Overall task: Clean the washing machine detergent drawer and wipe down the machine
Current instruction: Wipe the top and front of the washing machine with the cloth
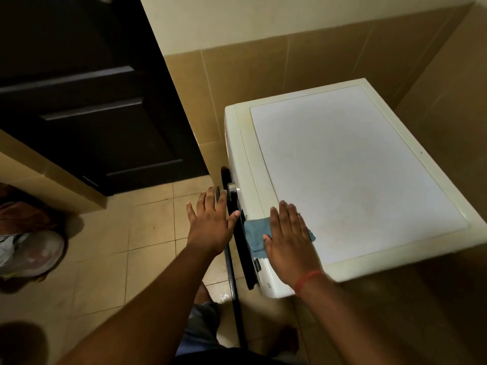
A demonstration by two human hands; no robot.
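A white front-loading washing machine (355, 164) stands in the corner, its flat top facing me. A blue cloth (254, 234) lies on the top's near left edge. My right hand (288, 239) presses flat on the cloth with straight fingers. My left hand (210, 222) hovers open with spread fingers just left of the machine's front, its thumb near the dark front panel (243, 248). The detergent drawer cannot be made out from this angle.
A dark wooden door (87, 101) stands to the left. Beige tiled wall runs behind and right of the machine. Tiled floor (126, 248) lies below, with a bundle of laundry (29, 248) at the left edge. My legs are below the arms.
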